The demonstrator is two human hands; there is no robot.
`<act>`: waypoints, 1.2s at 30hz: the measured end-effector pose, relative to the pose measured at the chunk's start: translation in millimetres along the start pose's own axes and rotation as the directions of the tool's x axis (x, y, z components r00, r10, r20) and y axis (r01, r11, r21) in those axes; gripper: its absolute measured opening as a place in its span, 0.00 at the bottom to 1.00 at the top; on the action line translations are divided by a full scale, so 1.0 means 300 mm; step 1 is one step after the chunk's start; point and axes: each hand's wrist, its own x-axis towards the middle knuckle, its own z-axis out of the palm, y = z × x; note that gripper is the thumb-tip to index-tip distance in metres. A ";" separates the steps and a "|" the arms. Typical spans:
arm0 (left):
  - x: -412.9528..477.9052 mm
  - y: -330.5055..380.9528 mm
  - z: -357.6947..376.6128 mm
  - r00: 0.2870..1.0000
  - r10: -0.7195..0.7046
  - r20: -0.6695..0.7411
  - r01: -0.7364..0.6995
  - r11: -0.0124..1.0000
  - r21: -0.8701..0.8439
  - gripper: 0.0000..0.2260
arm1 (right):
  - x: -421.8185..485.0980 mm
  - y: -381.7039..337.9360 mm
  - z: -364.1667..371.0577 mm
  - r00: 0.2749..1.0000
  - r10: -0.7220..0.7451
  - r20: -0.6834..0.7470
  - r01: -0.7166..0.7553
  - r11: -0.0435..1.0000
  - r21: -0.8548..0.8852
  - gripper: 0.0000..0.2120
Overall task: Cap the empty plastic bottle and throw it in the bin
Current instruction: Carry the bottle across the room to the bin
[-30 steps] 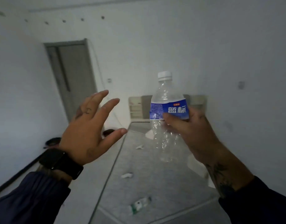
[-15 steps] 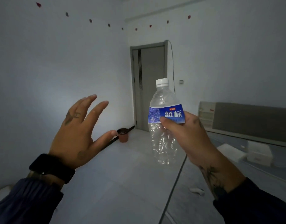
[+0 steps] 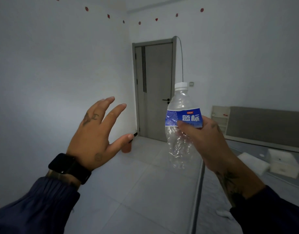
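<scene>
A clear, crumpled, empty plastic bottle point(image 3: 180, 132) with a blue label and a white cap point(image 3: 181, 85) on its neck is held upright at chest height. My right hand point(image 3: 202, 141) grips its middle from the right. My left hand point(image 3: 96, 135) hovers to the left of the bottle, fingers spread, holding nothing, apart from it. A small reddish bin point(image 3: 126, 148) stands on the floor by the left wall, partly hidden behind my left thumb.
A closed grey door point(image 3: 155, 88) faces me at the far end. A table edge point(image 3: 198, 191) runs down the right side, with white boxes point(image 3: 283, 162) and a grey panel point(image 3: 265, 125) on it. Pale tiled floor point(image 3: 137, 191) lies between me and the bin.
The view has swung left from the table toward the door and floor. The bottle stays in my right hand; my left hand stays spread beside it and now covers part of the bin.
</scene>
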 end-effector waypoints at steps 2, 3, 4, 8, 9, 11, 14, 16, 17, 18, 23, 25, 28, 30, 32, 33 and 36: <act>0.063 -0.084 0.092 1.000 0.012 -0.003 -0.012 1.000 -0.007 0.34 | 0.095 0.059 0.067 1.000 -0.009 -0.009 0.009 1.000 0.001 0.17; 0.097 -0.133 0.142 1.000 0.015 -0.001 -0.015 1.000 -0.012 0.34 | 0.152 0.094 0.102 1.000 -0.011 -0.019 0.011 1.000 0.003 0.17; 0.142 -0.184 0.194 1.000 0.017 0.002 -0.017 1.000 -0.019 0.34 | 0.218 0.128 0.136 0.999 -0.010 -0.032 0.010 1.000 0.008 0.18; 0.327 -0.395 0.376 1.000 0.009 0.026 -0.008 0.999 -0.047 0.34 | 0.486 0.236 0.261 0.999 0.014 -0.047 -0.013 0.999 0.031 0.19; 0.373 -0.449 0.416 0.999 0.012 0.033 -0.010 0.999 -0.050 0.34 | 0.551 0.257 0.293 0.999 0.012 -0.051 -0.010 0.999 0.037 0.18; 0.449 -0.542 0.485 0.999 0.023 0.037 -0.022 0.999 -0.036 0.34 | 0.662 0.285 0.351 0.999 0.010 -0.049 -0.008 0.999 0.038 0.16; 0.565 -0.680 0.591 0.999 0.016 0.043 -0.014 0.999 -0.053 0.34 | 0.834 0.320 0.448 0.999 0.018 -0.050 -0.017 0.999 0.031 0.16; 0.643 -0.760 0.671 0.999 0.025 0.041 -0.022 0.998 -0.059 0.34 | 0.939 0.351 0.502 0.998 0.022 -0.052 -0.021 1.000 0.014 0.17; 0.688 -0.801 0.720 0.999 0.030 0.043 -0.027 0.997 -0.067 0.34 | 0.999 0.373 0.528 0.998 0.023 -0.058 -0.023 1.000 0.006 0.17; 0.733 -0.842 0.769 0.998 0.036 0.047 -0.032 0.996 -0.079 0.34 | 1.057 0.397 0.553 0.997 0.028 -0.068 -0.028 1.000 -0.007 0.17; 0.989 -1.036 1.060 0.993 0.118 0.026 -0.114 0.986 -0.122 0.34 | 1.362 0.547 0.667 0.989 0.045 -0.144 -0.054 0.996 -0.064 0.14; 1.111 -1.119 1.186 0.990 0.140 0.021 -0.136 0.979 -0.152 0.35 | 1.504 0.610 0.719 0.982 0.043 -0.183 -0.056 0.996 -0.065 0.14; 1.287 -1.226 1.356 0.988 0.155 0.026 -0.146 0.969 -0.197 0.35 | 1.704 0.677 0.785 0.975 0.062 -0.215 -0.079 0.994 -0.070 0.14; 1.409 -1.290 1.461 0.983 0.180 0.024 -0.170 0.958 -0.230 0.36 | 1.837 0.714 0.817 0.968 0.059 -0.246 -0.080 0.994 -0.075 0.13; 1.511 -1.329 1.556 0.979 0.204 0.001 -0.197 0.947 -0.253 0.36 | 1.949 0.750 0.831 0.962 0.049 -0.270 -0.074 0.994 -0.083 0.13; 1.559 -1.344 1.603 0.979 0.205 -0.001 -0.198 0.942 -0.272 0.36 | 2.004 0.771 0.834 0.958 0.046 -0.281 -0.073 0.993 -0.088 0.13; 1.692 -1.362 1.744 0.972 0.233 -0.006 -0.224 0.924 -0.309 0.37 | 2.156 0.839 0.827 0.950 0.052 -0.309 -0.085 0.992 -0.093 0.11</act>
